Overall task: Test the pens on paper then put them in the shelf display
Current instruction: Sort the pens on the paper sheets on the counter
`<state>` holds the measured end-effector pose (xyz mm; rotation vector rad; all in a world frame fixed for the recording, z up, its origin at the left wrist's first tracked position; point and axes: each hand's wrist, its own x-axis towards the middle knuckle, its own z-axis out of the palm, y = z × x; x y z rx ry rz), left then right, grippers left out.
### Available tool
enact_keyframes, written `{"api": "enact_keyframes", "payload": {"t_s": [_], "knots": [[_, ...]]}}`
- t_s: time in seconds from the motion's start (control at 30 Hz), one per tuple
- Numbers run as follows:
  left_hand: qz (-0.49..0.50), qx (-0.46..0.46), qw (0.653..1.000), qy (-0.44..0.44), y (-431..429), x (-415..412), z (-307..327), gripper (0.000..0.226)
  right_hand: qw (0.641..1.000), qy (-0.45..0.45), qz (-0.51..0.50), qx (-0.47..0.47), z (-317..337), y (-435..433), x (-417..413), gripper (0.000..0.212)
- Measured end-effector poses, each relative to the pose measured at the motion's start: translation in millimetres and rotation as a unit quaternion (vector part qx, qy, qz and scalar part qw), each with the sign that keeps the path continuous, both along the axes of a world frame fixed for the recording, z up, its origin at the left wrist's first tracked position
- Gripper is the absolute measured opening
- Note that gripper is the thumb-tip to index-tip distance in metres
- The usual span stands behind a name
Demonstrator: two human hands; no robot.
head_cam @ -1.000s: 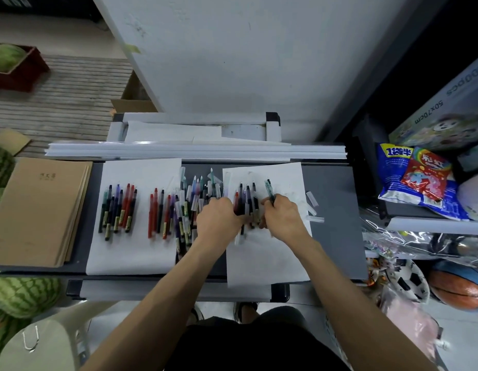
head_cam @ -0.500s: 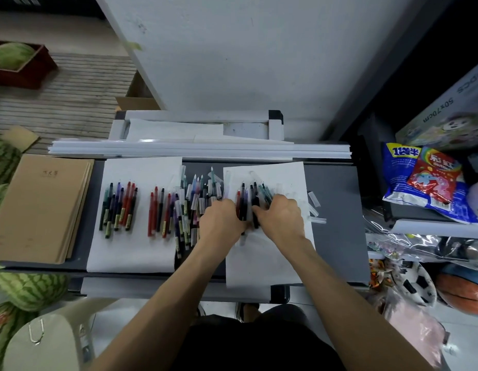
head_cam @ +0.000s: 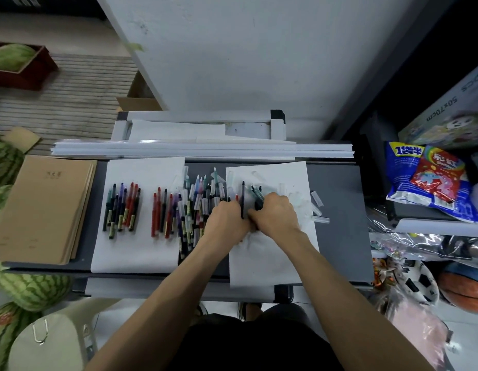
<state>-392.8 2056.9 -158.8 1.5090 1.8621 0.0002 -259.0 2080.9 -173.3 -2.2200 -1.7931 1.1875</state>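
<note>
Pens [head_cam: 192, 210] lie on one grey worktop [head_cam: 339, 210], grouped around two sheets of white paper. The left sheet [head_cam: 136, 253] carries two separate rows, a left row [head_cam: 122, 207] and a right row [head_cam: 163, 212], each too tightly packed for an exact count. One loose heap [head_cam: 197, 194] fills the gap between the sheets. Both hands meet, touching, on the right sheet [head_cam: 270, 263]. Left hand [head_cam: 227, 218]: fingers curled round a small bunch [head_cam: 242, 194] of pens. Right hand [head_cam: 275, 212]: fingers curled on dark-green pens [head_cam: 256, 194]. A few clear caps [head_cam: 317, 199] lie near this sheet's right edge. One stack of brown notebooks [head_cam: 42, 207] occupies the worktop's left end.
</note>
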Motion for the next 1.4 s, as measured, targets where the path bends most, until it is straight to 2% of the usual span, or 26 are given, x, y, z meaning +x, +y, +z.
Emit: {"api": "enact_keyframes", "payload": {"t_s": [0.2, 0.27, 0.37, 0.43, 0.53, 0.6, 0.7, 0.87, 0.97, 1.03, 1.17, 1.27, 1.4], "knots": [[-0.006, 0.017, 0.999, -0.027, -6, -5, -1, 0.037, 0.997, 0.076, -0.006, 0.008, -6, -8, 14, 0.037], [-0.009, 0.020, 0.999, -0.032, -10, -7, -3, 0.034, 0.994, 0.101, -0.027, 0.017, -5, -11, 14, 0.037], [-0.081, 0.041, 0.996, -0.021, -15, -11, -1, 0.023, 0.990, 0.125, -0.053, 0.036, 0, -14, 12, 0.034], [-0.074, 0.075, 0.994, -0.035, -19, -16, 4, 0.023, 0.986, 0.147, -0.073, 0.040, 3, -15, 11, 0.033], [-0.018, 0.082, 0.989, -0.119, -25, -23, 5, 0.030, 0.969, 0.215, -0.122, 0.020, 9, -19, 6, 0.037], [0.077, 0.067, 0.971, -0.216, -30, -31, 6, 0.023, 0.943, 0.293, -0.160, -0.004, 16, -22, -2, 0.041], [0.114, 0.083, 0.945, -0.297, -38, -44, 8, 0.018, 0.905, 0.374, -0.201, -0.018, 26, -28, -20, 0.034], [0.129, 0.091, 0.905, -0.395, -47, -68, 9, 0.012, 0.900, 0.383, -0.208, -0.003, 30, -45, -45, 0.023], [0.115, 0.092, 0.892, -0.427, -55, -80, 5, 0.013, 0.894, 0.395, -0.212, 0.018, 27, -59, -57, 0.030], [0.088, 0.102, 0.894, -0.427, -64, -91, -1, 0.015, 0.881, 0.413, -0.231, 0.025, 25, -69, -64, 0.026], [0.090, 0.090, 0.885, -0.448, -79, -111, -9, 0.013, 0.828, 0.475, -0.293, 0.052, 18, -87, -80, 0.026], [0.082, 0.130, 0.893, -0.422, -84, -122, -15, 0.025, 0.818, 0.450, -0.343, 0.102, 7, -98, -98, 0.017], [0.091, 0.222, 0.892, -0.383, -89, -132, -26, 0.027, 0.812, 0.382, -0.398, 0.192, -6, -112, -128, 0.008]]}}
